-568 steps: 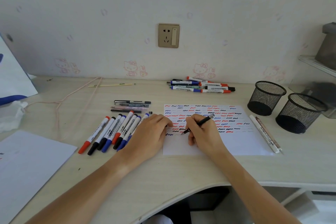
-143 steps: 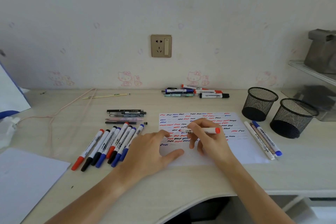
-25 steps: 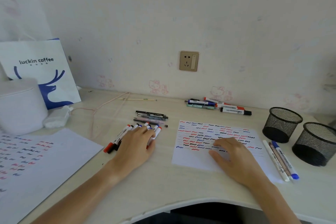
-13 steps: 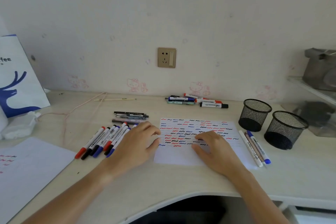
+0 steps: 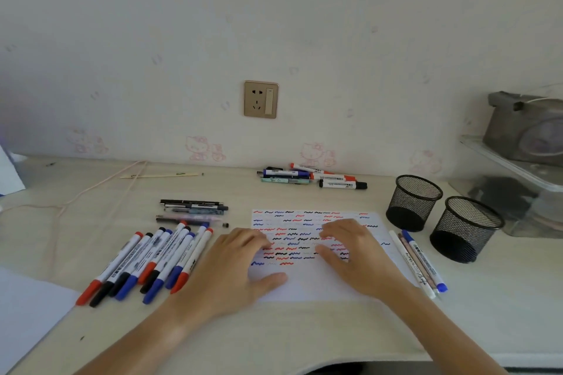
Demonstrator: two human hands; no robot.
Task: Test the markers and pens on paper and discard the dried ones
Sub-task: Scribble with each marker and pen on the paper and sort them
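Neither hand holds anything: the left hand [image 5: 231,268] and right hand [image 5: 353,256] lie flat, fingers relaxed, on the test paper [image 5: 313,289] at centre frame, pinning it to the desk [image 5: 274,338]. The sheet, covered in squiggles, looks thin and liable to slide or crease. Left of it lies a fanned row of markers [image 5: 152,262]; more pens [image 5: 420,262] lie to its right, beside two mesh cups [image 5: 441,216]. The markers look light, stiff and smooth-barrelled, probably best pinched mid-barrel.
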